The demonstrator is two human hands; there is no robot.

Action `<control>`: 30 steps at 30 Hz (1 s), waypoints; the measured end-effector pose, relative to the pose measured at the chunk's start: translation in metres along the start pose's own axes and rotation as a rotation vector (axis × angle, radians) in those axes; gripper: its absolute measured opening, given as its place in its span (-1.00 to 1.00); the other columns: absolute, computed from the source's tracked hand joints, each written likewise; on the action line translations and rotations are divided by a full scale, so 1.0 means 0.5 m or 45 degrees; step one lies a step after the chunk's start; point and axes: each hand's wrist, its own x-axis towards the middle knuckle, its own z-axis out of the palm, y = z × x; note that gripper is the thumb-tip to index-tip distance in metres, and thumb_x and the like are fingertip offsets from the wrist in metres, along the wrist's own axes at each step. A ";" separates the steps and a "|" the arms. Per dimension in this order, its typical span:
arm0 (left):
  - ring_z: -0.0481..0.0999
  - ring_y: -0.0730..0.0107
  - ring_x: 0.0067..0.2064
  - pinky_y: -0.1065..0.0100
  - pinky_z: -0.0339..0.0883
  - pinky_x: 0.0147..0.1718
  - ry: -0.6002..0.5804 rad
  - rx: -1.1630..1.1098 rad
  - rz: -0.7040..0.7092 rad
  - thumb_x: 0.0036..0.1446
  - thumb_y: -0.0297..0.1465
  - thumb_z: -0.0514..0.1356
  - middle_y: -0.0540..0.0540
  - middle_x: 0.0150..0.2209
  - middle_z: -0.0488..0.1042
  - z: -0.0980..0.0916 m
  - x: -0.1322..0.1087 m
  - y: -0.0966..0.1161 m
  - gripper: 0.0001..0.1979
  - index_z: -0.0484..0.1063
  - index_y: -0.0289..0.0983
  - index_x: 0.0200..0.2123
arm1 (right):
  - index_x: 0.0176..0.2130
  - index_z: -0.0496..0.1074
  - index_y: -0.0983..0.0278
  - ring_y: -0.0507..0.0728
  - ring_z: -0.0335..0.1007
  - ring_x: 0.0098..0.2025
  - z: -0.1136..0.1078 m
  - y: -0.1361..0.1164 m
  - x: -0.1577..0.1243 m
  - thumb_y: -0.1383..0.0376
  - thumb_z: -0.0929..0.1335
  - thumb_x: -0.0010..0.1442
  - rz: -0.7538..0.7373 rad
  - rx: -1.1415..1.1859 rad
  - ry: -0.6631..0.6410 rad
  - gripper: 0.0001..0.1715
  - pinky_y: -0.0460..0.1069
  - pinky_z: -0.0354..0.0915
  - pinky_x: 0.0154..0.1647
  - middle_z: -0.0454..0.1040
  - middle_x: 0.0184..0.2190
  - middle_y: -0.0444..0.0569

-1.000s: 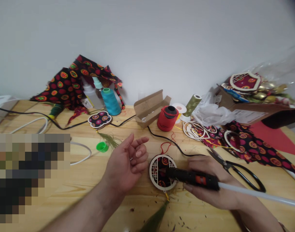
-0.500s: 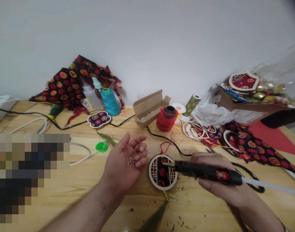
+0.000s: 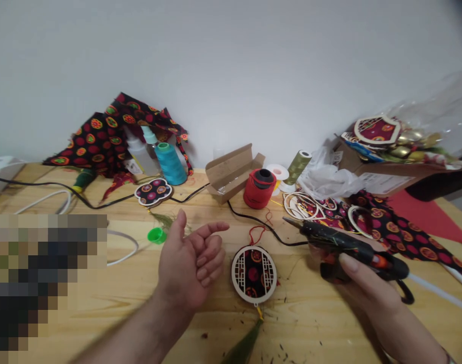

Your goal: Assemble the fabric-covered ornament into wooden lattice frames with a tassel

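Note:
My left hand (image 3: 191, 263) lies palm up over the wooden table (image 3: 140, 303), thumb and forefinger raised, the other fingers curled over the palm; the small beads seen in it a moment ago are hidden. Just right of it lies a round wooden ornament (image 3: 253, 274) with black and red patterned fabric, a red loop on top and a green tassel (image 3: 242, 346) below. My right hand (image 3: 367, 288) grips a black hot glue gun (image 3: 340, 242), lifted to the right of the ornament with its nozzle pointing left. A white glue stick (image 3: 439, 285) sticks out behind it.
The gun's black cord (image 3: 261, 222) runs back past a red spool (image 3: 259, 188) and an open cardboard box (image 3: 231, 172). A teal spool (image 3: 170, 163), bottles and patterned fabric (image 3: 102, 136) stand at the back left. A green cap (image 3: 155, 235) lies near my left hand. Scissors (image 3: 405, 296) lie under my right hand.
My right hand has drawn the glue gun off the ornament, up and to the right. My left hand has shifted slightly left and curled its fingers over the beads.

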 end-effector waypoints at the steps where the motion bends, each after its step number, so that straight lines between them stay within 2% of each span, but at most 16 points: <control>1: -0.07 0.60 -0.77 0.55 -0.13 -0.84 0.007 -0.029 -0.006 0.25 -0.04 -0.22 0.12 -0.76 0.02 0.000 0.000 0.000 -0.34 0.47 -0.41 -0.42 | -0.43 0.43 0.20 0.15 0.29 -0.55 0.000 -0.002 0.003 -0.02 0.31 0.16 -0.004 0.001 -0.036 -0.63 0.02 0.19 -0.58 0.37 -0.55 -0.04; 7: 0.16 0.53 -0.64 0.50 0.11 -0.72 0.042 -0.291 0.013 0.27 -0.17 -0.11 0.05 -0.61 0.14 -0.004 0.008 -0.001 -0.50 0.42 -0.47 -0.31 | -0.46 0.45 0.22 0.14 0.29 -0.57 -0.003 -0.006 0.012 -0.01 0.32 0.15 -0.034 0.010 -0.068 -0.62 0.00 0.22 -0.61 0.33 -0.60 -0.05; 10: 0.35 0.41 -0.50 0.39 0.36 -0.58 0.046 -0.458 0.035 0.26 -0.23 -0.08 -0.11 -0.48 0.29 -0.002 0.014 -0.003 -0.57 0.39 -0.49 -0.29 | -0.45 0.46 0.23 0.15 0.32 -0.52 -0.004 -0.003 0.010 0.02 0.32 0.16 -0.047 0.032 -0.053 -0.64 0.01 0.25 -0.55 0.34 -0.59 -0.05; 12: 0.44 0.32 -0.41 0.31 0.45 -0.47 0.102 -0.511 0.025 0.25 -0.28 -0.06 -0.20 -0.41 0.35 0.001 0.017 -0.002 -0.64 0.37 -0.47 -0.29 | -0.46 0.47 0.22 0.15 0.30 -0.53 -0.004 -0.004 0.009 0.05 0.33 0.16 -0.053 0.027 -0.061 -0.67 0.01 0.24 -0.54 0.35 -0.58 -0.05; 15: 0.52 0.30 -0.35 0.33 0.51 -0.36 0.232 -0.458 -0.026 0.21 -0.53 -0.06 -0.20 -0.38 0.42 0.009 0.017 -0.003 -0.79 0.36 -0.42 -0.28 | -0.46 0.48 0.21 0.12 0.25 -0.58 -0.001 -0.006 0.011 0.05 0.34 0.15 -0.036 0.039 -0.077 -0.68 -0.01 0.17 -0.61 0.34 -0.60 -0.06; 18: 0.59 0.39 -0.27 0.48 0.50 -0.26 0.287 -0.333 -0.036 0.03 -0.80 -0.11 -0.19 -0.31 0.49 0.016 0.015 -0.007 -0.62 0.36 -0.39 -0.22 | -0.48 0.47 0.21 0.13 0.25 -0.57 0.003 -0.008 0.014 0.04 0.33 0.15 -0.055 0.046 -0.077 -0.66 0.00 0.17 -0.61 0.35 -0.59 -0.05; 21: 0.62 0.31 -0.17 0.46 0.51 -0.19 0.211 -0.230 -0.009 -0.03 -0.87 -0.14 -0.26 -0.22 0.54 0.020 0.013 -0.011 -0.54 0.35 -0.42 -0.19 | -0.48 0.46 0.21 0.16 0.28 -0.54 0.004 -0.009 0.016 0.04 0.34 0.15 -0.078 0.038 -0.076 -0.66 0.02 0.20 -0.57 0.36 -0.58 -0.03; 24: 0.61 0.20 -0.12 0.42 0.51 -0.17 0.104 -0.158 0.000 0.00 -0.86 -0.12 -0.34 -0.20 0.56 0.020 0.012 -0.014 -0.60 0.34 -0.46 -0.21 | -0.47 0.45 0.20 0.14 0.26 -0.57 0.002 -0.012 0.017 0.04 0.33 0.16 -0.071 0.020 -0.104 -0.67 0.00 0.18 -0.60 0.36 -0.58 -0.04; 30: 0.59 0.20 -0.09 0.46 0.49 -0.14 0.015 0.014 -0.043 0.17 -0.75 -0.05 -0.42 -0.18 0.57 0.011 0.013 -0.019 -0.76 0.35 -0.49 -0.22 | -0.47 0.43 0.18 0.14 0.28 -0.55 -0.001 -0.016 0.018 0.05 0.33 0.17 -0.086 0.004 -0.117 -0.69 0.01 0.22 -0.56 0.36 -0.58 -0.05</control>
